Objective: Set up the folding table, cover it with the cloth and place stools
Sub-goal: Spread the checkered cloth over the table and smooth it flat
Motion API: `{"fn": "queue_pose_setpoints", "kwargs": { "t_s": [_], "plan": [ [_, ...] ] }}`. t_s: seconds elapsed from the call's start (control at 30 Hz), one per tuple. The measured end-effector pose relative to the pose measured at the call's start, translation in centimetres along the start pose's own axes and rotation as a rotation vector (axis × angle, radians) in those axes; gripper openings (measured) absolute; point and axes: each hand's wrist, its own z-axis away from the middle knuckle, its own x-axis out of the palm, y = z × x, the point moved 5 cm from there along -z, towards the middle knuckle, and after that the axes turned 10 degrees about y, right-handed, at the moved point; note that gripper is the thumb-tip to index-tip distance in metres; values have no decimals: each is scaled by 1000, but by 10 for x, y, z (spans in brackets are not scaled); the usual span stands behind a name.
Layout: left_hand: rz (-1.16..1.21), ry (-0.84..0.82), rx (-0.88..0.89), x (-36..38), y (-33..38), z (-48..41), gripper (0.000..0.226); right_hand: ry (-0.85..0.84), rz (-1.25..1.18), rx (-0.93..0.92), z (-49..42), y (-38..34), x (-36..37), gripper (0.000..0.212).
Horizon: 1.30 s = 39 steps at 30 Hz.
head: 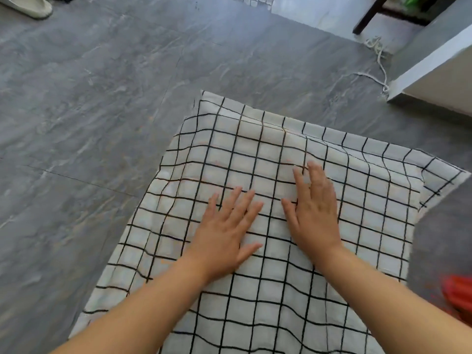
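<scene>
A white cloth with a black grid pattern (357, 200) lies spread over the folding table, which is wholly hidden under it. The cloth hangs over the left and far edges, and a corner droops at the right. My left hand (224, 233) rests flat on the cloth near its middle, fingers spread. My right hand (316, 210) lies flat beside it, a little farther forward, fingers apart. Neither hand holds anything. A few wrinkles run across the cloth ahead of my right hand.
Grey marbled floor tiles (102, 123) surround the table. A pale slipper (28, 5) lies far left. A white wall corner (434, 72) with a loose cord (380, 62) stands at the right, a dark furniture leg (367, 16) behind it. Something red (459, 297) sits low right.
</scene>
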Motion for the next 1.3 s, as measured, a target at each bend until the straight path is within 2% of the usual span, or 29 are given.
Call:
{"fn": "queue_pose_setpoints", "kwargs": {
  "t_s": [0.17,0.27,0.33,0.43,0.53,0.67,0.77,0.87,1.03,1.13,1.23,1.3],
  "plan": [
    [-72,-70,89,20,-5,10,71,-232,-24,-61,32,33,9,69],
    [-111,-78,88,17,-4,9,73,-225,-71,-97,37,47,6,70],
    [-132,-74,66,12,2,10,75,-162,-131,-35,44,61,-5,69],
    [-120,-54,86,2,43,19,73,-135,-151,75,82,88,-20,65],
    [-81,-91,97,9,107,48,69,-157,-77,66,143,112,-33,61],
    [-90,-126,-12,26,158,90,64,-238,-157,180,227,140,-50,61],
    [-99,-128,-94,25,183,113,62,-292,-171,165,283,146,-55,64],
    [-66,-168,-98,28,210,141,63,-294,-216,161,325,140,-56,64],
    [-32,-141,-22,34,236,189,57,-233,-314,292,377,115,-53,70],
    [-23,-119,5,33,248,221,61,-160,-398,455,418,106,-53,70],
    [2,-120,-11,29,260,258,61,-171,-476,617,467,95,-51,63],
    [2,-116,14,28,263,275,66,-219,-466,638,492,87,-46,69]
  ]
}}
